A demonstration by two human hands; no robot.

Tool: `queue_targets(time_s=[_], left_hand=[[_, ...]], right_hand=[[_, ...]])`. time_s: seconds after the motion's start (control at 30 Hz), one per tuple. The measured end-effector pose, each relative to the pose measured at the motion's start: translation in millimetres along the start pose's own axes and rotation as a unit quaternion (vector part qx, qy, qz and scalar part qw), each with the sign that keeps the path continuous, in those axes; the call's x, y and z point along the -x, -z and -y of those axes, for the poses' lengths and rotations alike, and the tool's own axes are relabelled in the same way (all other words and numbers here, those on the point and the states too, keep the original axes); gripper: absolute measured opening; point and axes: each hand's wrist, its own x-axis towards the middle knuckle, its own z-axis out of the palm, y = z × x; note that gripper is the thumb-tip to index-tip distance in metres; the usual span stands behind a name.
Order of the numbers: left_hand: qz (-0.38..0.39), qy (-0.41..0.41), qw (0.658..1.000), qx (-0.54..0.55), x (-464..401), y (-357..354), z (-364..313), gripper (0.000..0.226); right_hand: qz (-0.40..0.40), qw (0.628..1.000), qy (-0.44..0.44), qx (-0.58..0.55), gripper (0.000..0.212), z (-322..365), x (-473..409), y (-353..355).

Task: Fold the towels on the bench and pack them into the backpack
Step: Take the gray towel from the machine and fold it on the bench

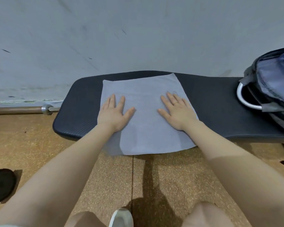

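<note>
Both hands, left (113,112) & right (177,110), flat, fingers straight on 1 towel (144,128); 1 backpack (272,84).

1 towel (146,115), 1 backpack (272,86), 1 bench (211,99), 2 hands.

The bench (211,102) ran across the middle of the frame, a wall (105,38) behind it. The towel (146,122) lay on its centre, the near edge hanging over. The left hand (113,113) and right hand (177,112) rested flat on the towel. The backpack (272,89) sat on the bench at right. A barbell (23,109) lay at middle left, a weight plate (0,185) at lower left.
</note>
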Motion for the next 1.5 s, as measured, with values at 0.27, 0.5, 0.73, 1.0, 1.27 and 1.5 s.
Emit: queue_targets(time_s=[0.27, 0.5, 0.73, 1.0, 1.27, 1.5], left_hand=[[-0.079, 0.01, 0.996, -0.043, -13.3, 12.9, 7.5, 0.054], [-0.097, -0.017, 0.992, 0.081, -56.9, 10.4, 14.6, 0.034], [-0.203, 0.013, 0.971, 0.125, -77.0, 10.2, 23.9, 0.027], [-0.162, 0.003, 0.987, 0.019, -80.9, 14.7, 29.7, 0.037], [-0.031, 0.029, 0.997, -0.065, -82.3, 13.1, 46.7, 0.068], [-0.142, -0.062, 0.983, -0.103, -62.8, 19.6, 32.6, 0.069]], right_hand=[[-0.077, 0.995, -0.05, -0.028, 0.051, -13.0, -3.1, 8.7], [-0.16, 0.971, -0.12, -0.132, 0.033, 1.7, -62.9, 29.0], [-0.138, 0.942, -0.257, -0.169, 0.038, -4.7, -122.8, 37.5], [-0.236, 0.938, -0.193, -0.165, 0.02, -12.7, -120.1, 37.4], [-0.239, 0.928, -0.212, -0.191, 0.028, -21.4, -127.6, 21.9], [-0.26, 0.957, -0.131, -0.011, 0.043, -7.0, -96.0, 29.1]])
